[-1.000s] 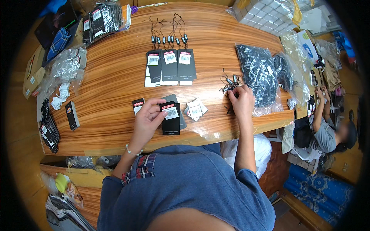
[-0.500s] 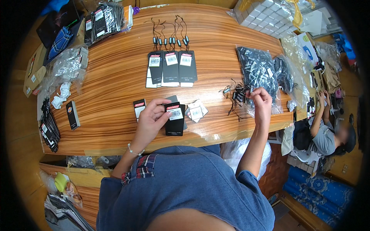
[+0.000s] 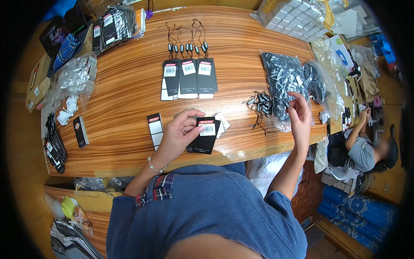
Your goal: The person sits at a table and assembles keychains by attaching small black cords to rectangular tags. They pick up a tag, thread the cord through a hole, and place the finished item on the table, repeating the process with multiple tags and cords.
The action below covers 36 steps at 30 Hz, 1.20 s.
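Observation:
In my left hand (image 3: 184, 129) is a black hang tag (image 3: 206, 140) with a red band and a white barcode sticker, gripped between thumb and fingers. White tags (image 3: 222, 125) lie partly hidden behind it, and a narrow tag with white panels (image 3: 155, 129) lies left of that hand. My right hand (image 3: 300, 113) hovers over a clear bag of black tag strings (image 3: 282, 75), fingers curled toward the thumb; whatever is between them is too small to make out. Beside the bag sits a loose heap of black tag strings (image 3: 261, 105).
Strung black hang tags (image 3: 188, 80) lie in overlapping stacks farther back. A small tag stack (image 3: 80, 131) and crumpled paper (image 3: 68, 108) are at the left, near fanned black tags (image 3: 55, 146). White boxes (image 3: 291, 19) stand back right. Another person (image 3: 362, 151) works at the far right.
My right hand has moved right from the loose string heap to over the bag. My left hand has shifted right with the black tag, which now covers more of the white tags.

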Each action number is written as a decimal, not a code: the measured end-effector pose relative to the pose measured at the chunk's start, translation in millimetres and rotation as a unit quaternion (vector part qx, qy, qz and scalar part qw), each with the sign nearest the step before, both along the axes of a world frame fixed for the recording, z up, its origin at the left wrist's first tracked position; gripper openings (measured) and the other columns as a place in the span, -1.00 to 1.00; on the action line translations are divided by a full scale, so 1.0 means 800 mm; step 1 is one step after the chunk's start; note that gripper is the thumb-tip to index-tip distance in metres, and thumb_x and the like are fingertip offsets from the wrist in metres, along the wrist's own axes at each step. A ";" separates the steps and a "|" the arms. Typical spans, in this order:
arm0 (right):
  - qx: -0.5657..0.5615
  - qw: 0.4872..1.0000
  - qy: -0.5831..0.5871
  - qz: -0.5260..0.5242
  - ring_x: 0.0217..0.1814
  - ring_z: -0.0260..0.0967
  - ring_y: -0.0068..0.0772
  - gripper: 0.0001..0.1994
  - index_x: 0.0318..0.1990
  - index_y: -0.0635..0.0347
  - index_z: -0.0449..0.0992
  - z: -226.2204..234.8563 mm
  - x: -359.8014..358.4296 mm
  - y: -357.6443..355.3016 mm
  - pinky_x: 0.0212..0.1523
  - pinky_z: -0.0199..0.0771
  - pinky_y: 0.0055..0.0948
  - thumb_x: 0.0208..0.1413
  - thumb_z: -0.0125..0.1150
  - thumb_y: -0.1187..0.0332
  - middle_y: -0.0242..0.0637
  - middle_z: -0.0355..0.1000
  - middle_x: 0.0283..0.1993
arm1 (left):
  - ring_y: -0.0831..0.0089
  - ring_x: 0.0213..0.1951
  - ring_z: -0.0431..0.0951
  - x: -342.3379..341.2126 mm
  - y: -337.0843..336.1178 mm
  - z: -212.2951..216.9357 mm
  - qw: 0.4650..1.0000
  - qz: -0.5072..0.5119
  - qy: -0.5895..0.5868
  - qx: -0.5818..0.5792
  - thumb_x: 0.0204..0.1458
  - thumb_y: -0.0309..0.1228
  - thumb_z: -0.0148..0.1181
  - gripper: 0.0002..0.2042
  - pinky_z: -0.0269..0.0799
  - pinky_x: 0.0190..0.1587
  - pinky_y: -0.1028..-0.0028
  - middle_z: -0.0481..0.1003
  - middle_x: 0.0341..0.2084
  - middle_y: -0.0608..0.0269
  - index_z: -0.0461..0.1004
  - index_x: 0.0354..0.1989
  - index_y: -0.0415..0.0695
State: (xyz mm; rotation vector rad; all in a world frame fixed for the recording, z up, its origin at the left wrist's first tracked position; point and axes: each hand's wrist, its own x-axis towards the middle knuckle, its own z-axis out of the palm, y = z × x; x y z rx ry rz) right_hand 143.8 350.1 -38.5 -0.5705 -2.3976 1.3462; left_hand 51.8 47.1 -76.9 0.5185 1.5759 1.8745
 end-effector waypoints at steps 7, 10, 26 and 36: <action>0.037 0.999 0.011 -0.002 -0.40 0.19 -0.69 -0.69 -0.07 0.29 0.39 0.002 -0.009 -0.031 -0.32 0.23 -0.69 -0.04 0.00 0.61 -0.51 0.24 -0.47 | 0.51 -0.21 0.50 -0.006 0.014 0.011 0.999 -0.048 -0.004 -0.006 0.02 -0.62 0.03 -0.76 0.43 -0.16 0.61 0.47 -0.27 0.11 0.31 -0.11 -0.30; -0.107 0.993 0.037 0.026 -0.38 0.23 -0.67 -0.71 -0.07 0.31 0.40 0.003 -0.006 -0.022 -0.29 0.27 -0.66 0.00 0.00 0.60 -0.50 0.26 -0.45 | 0.50 -0.19 0.49 -0.008 0.015 0.013 0.998 -0.059 0.001 -0.001 0.02 -0.62 0.03 -0.76 0.43 -0.15 0.60 0.46 -0.25 0.09 0.31 -0.11 -0.32; -0.546 0.823 0.085 0.131 -0.24 0.37 -0.45 -0.84 -0.27 0.24 0.35 -0.023 -0.036 -0.102 -0.17 0.38 -0.51 -0.04 0.05 0.63 -0.18 0.39 -0.24 | 0.54 -0.22 0.51 -0.014 0.040 0.022 0.996 -0.086 -0.006 0.026 0.02 -0.58 0.05 -0.77 0.44 -0.25 0.63 0.48 -0.29 0.24 0.38 -0.12 -0.25; -0.385 0.914 0.063 0.109 -0.38 0.13 -0.69 -0.85 -0.42 0.24 0.46 -0.034 -0.047 -0.120 -0.33 0.15 -0.70 -0.20 0.26 0.62 -0.50 0.24 -0.41 | 0.57 -0.32 0.51 -0.020 0.040 0.018 0.989 -0.074 0.122 0.026 -0.04 -0.58 0.11 -0.80 0.45 -0.28 0.62 0.39 -0.08 0.15 0.45 -0.19 -0.23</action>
